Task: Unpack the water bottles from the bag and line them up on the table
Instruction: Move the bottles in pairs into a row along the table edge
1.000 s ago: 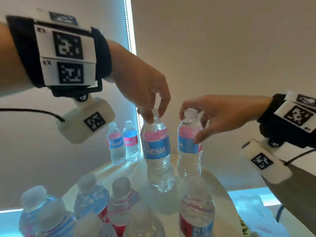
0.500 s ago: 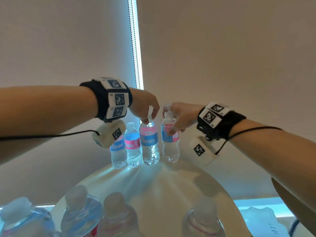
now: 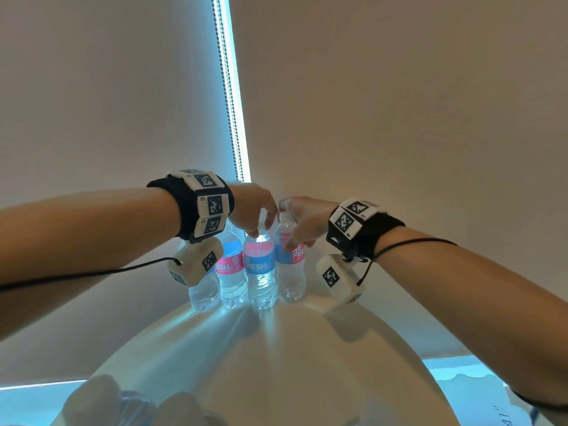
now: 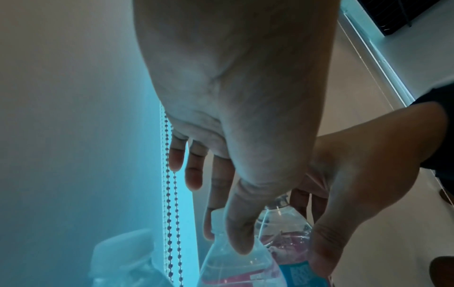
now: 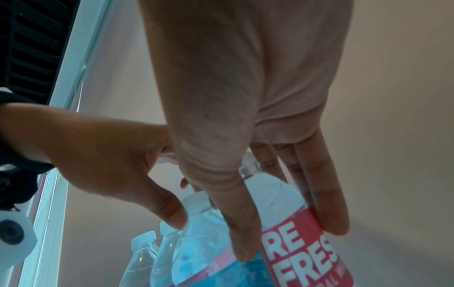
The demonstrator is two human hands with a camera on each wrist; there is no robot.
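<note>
Several clear water bottles with pink-and-blue labels stand in a row at the far edge of the round white table [image 3: 276, 364]. My left hand [image 3: 261, 232] pinches the neck of the third bottle [image 3: 259, 267], thumb on its shoulder [image 4: 233, 268]. Just to its right, my right hand [image 3: 292, 238] grips the end bottle [image 3: 290, 272] by its shoulder, thumb and fingers on opposite sides of the "REFRESH" label [image 5: 290, 258]. Both held bottles stand upright on the table, close together. The two bottles further left [image 3: 232, 272] are partly hidden behind my left wrist camera.
Blurred caps of more bottles [image 3: 92, 398] show at the table's near edge. A pale plastic bag [image 3: 479, 392] lies low at the right, beside the table. Roller blinds and a bead chain [image 3: 229, 87] stand right behind the row.
Both hands carried their bottles away from me to the far edge and lowered them beside the two bottles standing there. The near bottles have dropped almost out of view.
</note>
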